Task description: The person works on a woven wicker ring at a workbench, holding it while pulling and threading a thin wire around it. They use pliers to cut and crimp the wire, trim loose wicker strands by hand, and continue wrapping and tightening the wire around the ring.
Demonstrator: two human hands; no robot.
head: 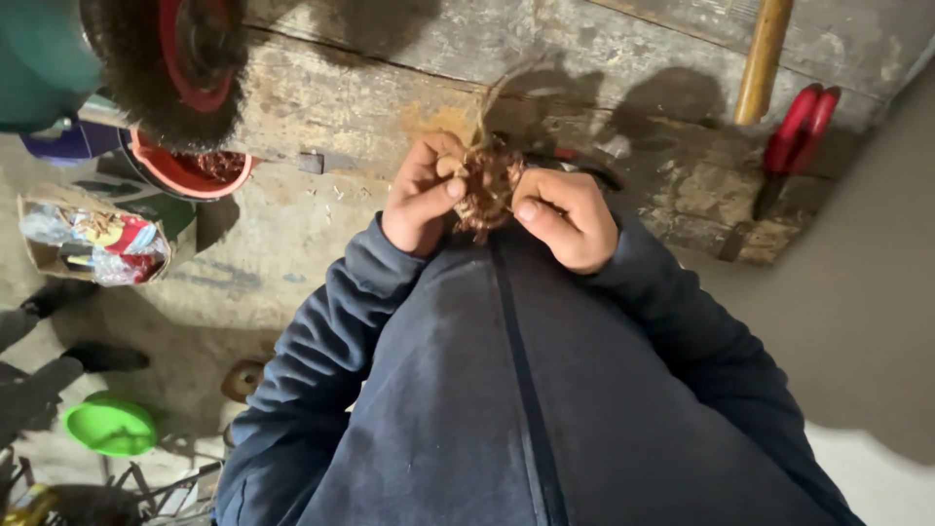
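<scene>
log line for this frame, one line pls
left hand: grips copper wire bundle | right hand: grips same bundle | over worn bench

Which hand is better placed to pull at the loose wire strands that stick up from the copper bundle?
Probably the left hand. It grips the copper wire bundle at its upper left, nearest the loose strands. The right hand supports the bundle from lower right.

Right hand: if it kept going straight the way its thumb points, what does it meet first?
The right hand points its thumb left into the brown tangled bundle it already grips; just beyond that is the left hand. Depth is hard to judge here.
</scene>
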